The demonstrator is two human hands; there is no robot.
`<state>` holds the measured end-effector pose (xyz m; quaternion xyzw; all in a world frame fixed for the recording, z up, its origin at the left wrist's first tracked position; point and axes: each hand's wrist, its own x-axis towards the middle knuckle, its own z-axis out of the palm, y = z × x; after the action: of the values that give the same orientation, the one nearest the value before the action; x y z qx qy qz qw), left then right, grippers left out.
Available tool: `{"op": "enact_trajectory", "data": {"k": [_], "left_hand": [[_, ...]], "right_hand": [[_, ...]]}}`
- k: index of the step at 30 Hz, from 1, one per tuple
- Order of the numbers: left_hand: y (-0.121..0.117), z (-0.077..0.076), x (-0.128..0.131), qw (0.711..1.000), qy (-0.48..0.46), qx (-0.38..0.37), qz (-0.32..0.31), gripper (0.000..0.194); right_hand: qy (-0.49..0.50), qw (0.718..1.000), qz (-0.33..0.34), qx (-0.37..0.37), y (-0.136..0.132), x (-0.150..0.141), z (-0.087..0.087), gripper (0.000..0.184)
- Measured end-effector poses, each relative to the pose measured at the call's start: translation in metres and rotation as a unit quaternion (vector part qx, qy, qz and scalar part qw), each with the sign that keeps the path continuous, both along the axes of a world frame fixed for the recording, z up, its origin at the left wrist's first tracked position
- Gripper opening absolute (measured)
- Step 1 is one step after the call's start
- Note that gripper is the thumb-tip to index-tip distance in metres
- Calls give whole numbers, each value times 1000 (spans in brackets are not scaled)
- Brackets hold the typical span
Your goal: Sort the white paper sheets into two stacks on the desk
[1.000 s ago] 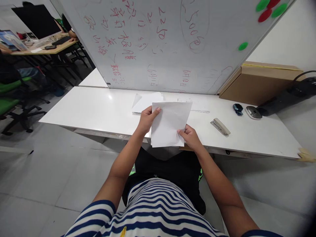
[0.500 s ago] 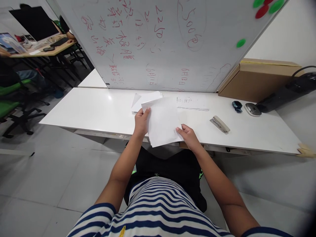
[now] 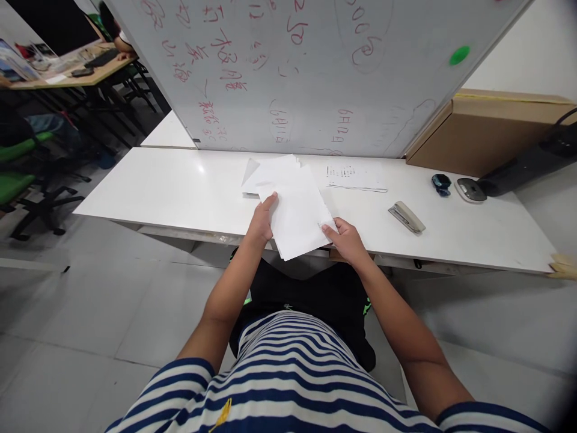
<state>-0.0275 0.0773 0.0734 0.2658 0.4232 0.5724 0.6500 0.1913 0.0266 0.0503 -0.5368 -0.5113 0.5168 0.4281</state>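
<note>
Several white sheets of paper [image 3: 300,216] are between my two hands, tilted over the front edge of the desk. My left hand [image 3: 264,218] pinches their left edge, thumb on top. On the lower right corner, my right hand [image 3: 346,239] grips them with the thumb above and the fingers hidden beneath. More paper [image 3: 251,174] lies in a loose stack just behind, partly covered by the held sheets. To the right is a printed sheet [image 3: 365,177] lying flat on the desk. A grey stapler [image 3: 406,217] rests farther right, apart from both hands.
The white desk [image 3: 180,192] runs across the view, with a whiteboard [image 3: 306,90] standing along its back. At right are a watch [image 3: 441,183], a mouse [image 3: 470,190], a cardboard box [image 3: 491,132] and a dark cylindrical object [image 3: 532,159]. Another person's arm shows at a far-left table.
The held sheets have turned a little, their lower edge now slanting more steeply. Both hands keep their grip. The camera view has shifted slightly downward.
</note>
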Motion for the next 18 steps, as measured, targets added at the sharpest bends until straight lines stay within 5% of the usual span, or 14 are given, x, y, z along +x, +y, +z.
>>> {"op": "enact_trajectory", "data": {"k": [3, 7, 18], "left_hand": [[-7, -7, 0, 997, -33, -27, -61, 41], [-13, -15, -1, 998, -36, -33, -49, 39], [-18, -8, 7, 999, -28, -35, -20, 45]], "right_hand": [[-43, 999, -13, 27, 1, 2, -2, 35], [-82, 996, -19, 43, 0, 3, -1, 33], [-133, 989, -40, 54, -3, 3, 6, 31]]}}
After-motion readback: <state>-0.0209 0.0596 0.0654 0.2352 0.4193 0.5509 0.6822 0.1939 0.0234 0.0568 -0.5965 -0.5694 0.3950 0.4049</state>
